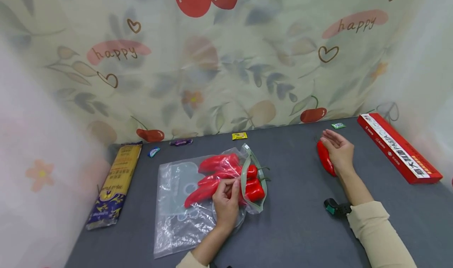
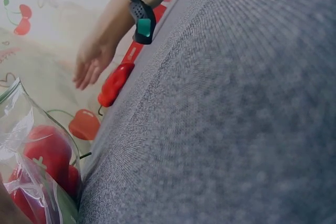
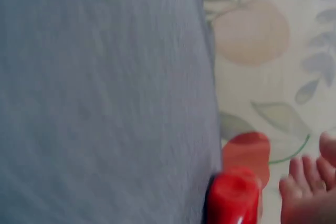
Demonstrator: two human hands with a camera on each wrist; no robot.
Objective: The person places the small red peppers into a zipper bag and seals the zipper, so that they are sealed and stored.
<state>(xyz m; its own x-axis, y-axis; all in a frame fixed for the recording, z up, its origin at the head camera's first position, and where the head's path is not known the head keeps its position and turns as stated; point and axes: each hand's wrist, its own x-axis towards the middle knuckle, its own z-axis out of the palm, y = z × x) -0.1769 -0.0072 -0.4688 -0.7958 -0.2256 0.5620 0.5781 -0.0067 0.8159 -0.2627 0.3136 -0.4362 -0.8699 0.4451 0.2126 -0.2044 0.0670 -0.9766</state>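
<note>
A clear zip bag (image 1: 177, 232) lies on the grey table with several long red peppers (image 1: 216, 173) inside, stems toward its open, green-edged mouth on the right. My left hand (image 1: 226, 205) pinches the bag's upper layer near that mouth. Another red pepper (image 1: 326, 158) lies alone on the table at the right. Beside and above it is my right hand (image 1: 340, 152), fingers extended and holding nothing. In the left wrist view a gap shows between the right hand (image 2: 94, 64) and the lone pepper (image 2: 115, 83). The right wrist view shows one end of this pepper (image 3: 233, 195), apart from the fingers.
A yellow and blue noodle packet (image 1: 118, 181) lies at the left. At the right is a red pasta box (image 1: 400, 148). Small wrapped sweets lie along the back: blue (image 1: 153, 152), purple (image 1: 181, 142), yellow (image 1: 239, 136) and green (image 1: 338, 125). A printed curtain (image 1: 226, 63) hangs behind.
</note>
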